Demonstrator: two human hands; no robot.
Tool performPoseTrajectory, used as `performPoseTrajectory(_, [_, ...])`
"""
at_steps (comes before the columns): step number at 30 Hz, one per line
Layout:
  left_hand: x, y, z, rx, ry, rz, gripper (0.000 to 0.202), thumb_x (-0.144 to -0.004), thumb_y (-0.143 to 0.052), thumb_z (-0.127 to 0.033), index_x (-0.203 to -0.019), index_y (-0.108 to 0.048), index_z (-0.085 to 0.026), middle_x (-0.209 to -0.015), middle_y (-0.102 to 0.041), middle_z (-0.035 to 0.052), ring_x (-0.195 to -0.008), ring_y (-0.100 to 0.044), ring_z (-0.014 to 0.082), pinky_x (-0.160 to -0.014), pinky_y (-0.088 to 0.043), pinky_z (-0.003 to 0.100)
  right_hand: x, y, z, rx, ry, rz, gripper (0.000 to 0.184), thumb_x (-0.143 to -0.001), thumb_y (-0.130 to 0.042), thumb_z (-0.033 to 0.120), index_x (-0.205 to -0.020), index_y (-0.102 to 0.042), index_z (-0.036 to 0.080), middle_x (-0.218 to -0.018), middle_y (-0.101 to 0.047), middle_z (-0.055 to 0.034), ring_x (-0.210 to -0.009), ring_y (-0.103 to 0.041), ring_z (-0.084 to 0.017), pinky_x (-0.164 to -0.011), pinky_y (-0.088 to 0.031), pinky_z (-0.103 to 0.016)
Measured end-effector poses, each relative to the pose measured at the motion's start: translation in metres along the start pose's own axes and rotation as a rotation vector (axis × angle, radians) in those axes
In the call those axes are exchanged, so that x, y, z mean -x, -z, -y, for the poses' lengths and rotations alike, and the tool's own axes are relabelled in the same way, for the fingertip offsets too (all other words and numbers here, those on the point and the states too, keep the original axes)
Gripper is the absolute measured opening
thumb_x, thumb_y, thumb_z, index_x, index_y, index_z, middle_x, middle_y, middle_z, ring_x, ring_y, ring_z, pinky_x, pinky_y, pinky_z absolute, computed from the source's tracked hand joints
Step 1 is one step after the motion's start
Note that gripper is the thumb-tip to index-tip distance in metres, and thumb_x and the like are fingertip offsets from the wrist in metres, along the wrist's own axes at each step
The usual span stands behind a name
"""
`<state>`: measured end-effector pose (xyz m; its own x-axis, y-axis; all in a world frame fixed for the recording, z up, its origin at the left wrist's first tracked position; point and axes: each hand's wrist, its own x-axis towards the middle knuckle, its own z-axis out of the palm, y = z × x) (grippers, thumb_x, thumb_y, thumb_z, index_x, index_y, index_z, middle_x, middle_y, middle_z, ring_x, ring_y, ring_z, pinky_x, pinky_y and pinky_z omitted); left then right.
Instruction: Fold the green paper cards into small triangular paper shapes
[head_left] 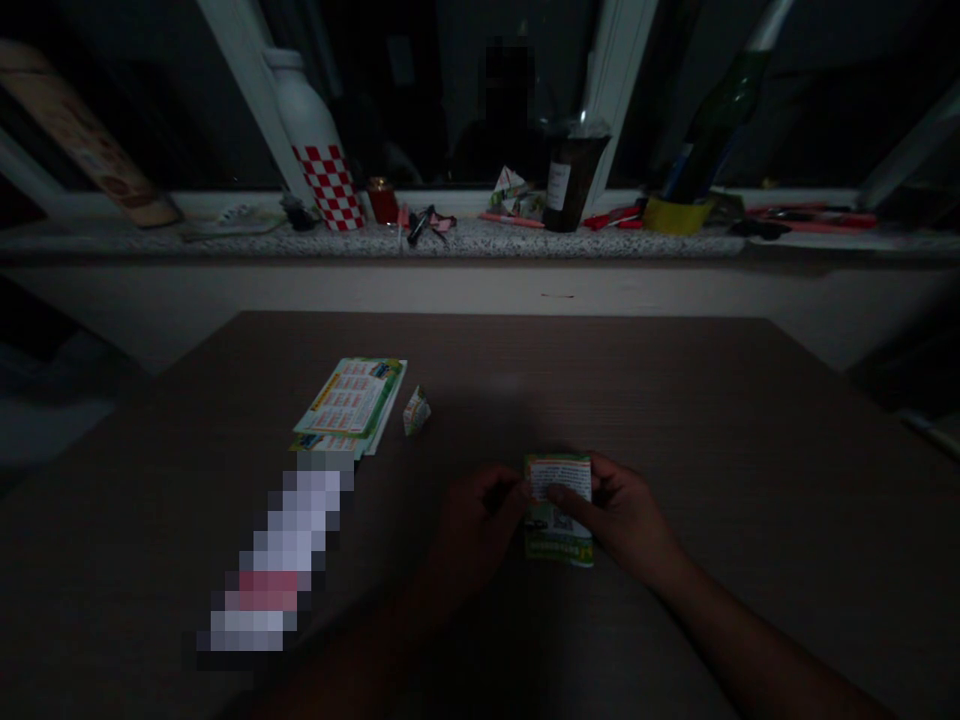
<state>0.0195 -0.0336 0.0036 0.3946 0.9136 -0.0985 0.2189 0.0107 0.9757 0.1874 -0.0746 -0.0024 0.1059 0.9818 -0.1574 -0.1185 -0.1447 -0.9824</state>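
Between my hands is a folded printed leaflet (559, 540), green and white with small text and a square code. My right hand (626, 505) grips its right edge, thumb lying across the front. At the left edge, my left hand (484, 515) pinches the paper between thumb and fingers; much of this hand is in shadow. A small folded paper piece (416, 411) lies on the table ahead of my left hand. Farther left is a stack of printed leaflets (352, 398) in the same green and white.
On the brown table (637, 380), a blurred-out pale object (281, 560) lies at the left. The stone windowsill (465, 242) behind holds a checkered bottle (330, 185), a dark plastic cup (568, 185), a green bottle (712, 130) in yellow tape (677, 214) and pens.
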Motion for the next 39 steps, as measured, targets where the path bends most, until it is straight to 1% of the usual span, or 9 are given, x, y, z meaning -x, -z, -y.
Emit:
performPoseTrajectory(3, [0.0,-0.0001,-0.0001,-0.022,-0.008,-0.012,0.025,-0.083,-0.057,-0.038,-0.078,-0.066,-0.016,-0.069,-0.063,0.0015,-0.065,-0.057,0.0152,-0.059,-0.044,0.023,0.0003,-0.0005,0.0018,0.021,0.004,-0.013,0.034,-0.068,-0.078,0.045,-0.085,-0.066,0.019,-0.074,-0.073,-0.0029,-0.062,-0.067,-0.017,-0.06,-0.054,-0.029])
performPoseTrajectory(9, [-0.0006,0.0001,-0.0003,0.001,-0.007,-0.012,0.024,-0.082,-0.058,-0.037,-0.079,-0.067,-0.015,-0.072,-0.065,0.0024,-0.068,-0.059,0.0159,-0.062,-0.046,0.024,-0.0002,-0.0004,0.0012,-0.012,0.004,0.013,0.033,-0.068,-0.078,0.043,-0.087,-0.066,0.018,-0.079,-0.075,-0.004,-0.064,-0.068,-0.016,-0.062,-0.054,-0.028])
performPoseTrajectory(15, [-0.0007,-0.0002,0.0015,0.022,0.014,-0.01,0.025,-0.082,-0.058,-0.039,-0.081,-0.068,-0.016,-0.072,-0.066,0.0017,-0.066,-0.06,0.0158,-0.059,-0.045,0.023,-0.001,0.0001,-0.001,0.003,0.012,0.001,0.034,-0.068,-0.078,0.044,-0.086,-0.065,0.018,-0.078,-0.075,-0.0042,-0.064,-0.068,-0.017,-0.062,-0.055,-0.029])
performPoseTrajectory(19, [-0.0005,-0.0001,-0.0004,-0.002,-0.004,-0.008,0.023,-0.082,-0.058,-0.037,-0.08,-0.068,-0.016,-0.073,-0.067,0.0019,-0.068,-0.061,0.0163,-0.061,-0.046,0.023,-0.0012,0.0005,-0.0018,-0.011,0.009,0.003,0.034,-0.068,-0.078,0.043,-0.087,-0.066,0.018,-0.081,-0.075,-0.0047,-0.065,-0.068,-0.017,-0.063,-0.055,-0.029])
performPoseTrajectory(26, [-0.0006,0.0003,-0.0001,-0.021,-0.002,-0.001,0.023,-0.084,-0.057,-0.036,-0.081,-0.067,-0.016,-0.075,-0.066,0.0025,-0.07,-0.06,0.0164,-0.063,-0.047,0.025,-0.0008,0.0014,-0.0023,0.001,0.017,0.015,0.029,-0.071,-0.077,0.041,-0.086,-0.066,0.019,-0.073,-0.072,-0.0016,-0.061,-0.066,-0.015,-0.059,-0.053,-0.027])
performPoseTrajectory(33, [-0.0009,-0.0001,0.0023,-0.015,-0.003,0.0,0.022,-0.083,-0.058,-0.036,-0.081,-0.066,-0.016,-0.074,-0.066,0.0019,-0.07,-0.061,0.0161,-0.063,-0.047,0.024,-0.0003,0.0009,-0.0002,-0.003,0.008,0.01,0.029,-0.071,-0.077,0.041,-0.086,-0.066,0.019,-0.073,-0.072,-0.0021,-0.062,-0.066,-0.015,-0.06,-0.053,-0.028])
performPoseTrajectory(39, [-0.0009,-0.0006,0.0004,-0.047,-0.006,-0.017,0.025,-0.083,-0.057,-0.038,-0.08,-0.066,-0.015,-0.072,-0.065,0.0022,-0.068,-0.06,0.0161,-0.061,-0.047,0.024,-0.0014,0.0014,-0.0012,-0.017,0.0,0.02,0.03,-0.071,-0.077,0.04,-0.088,-0.066,0.018,-0.076,-0.074,-0.002,-0.062,-0.066,-0.014,-0.061,-0.053,-0.026])
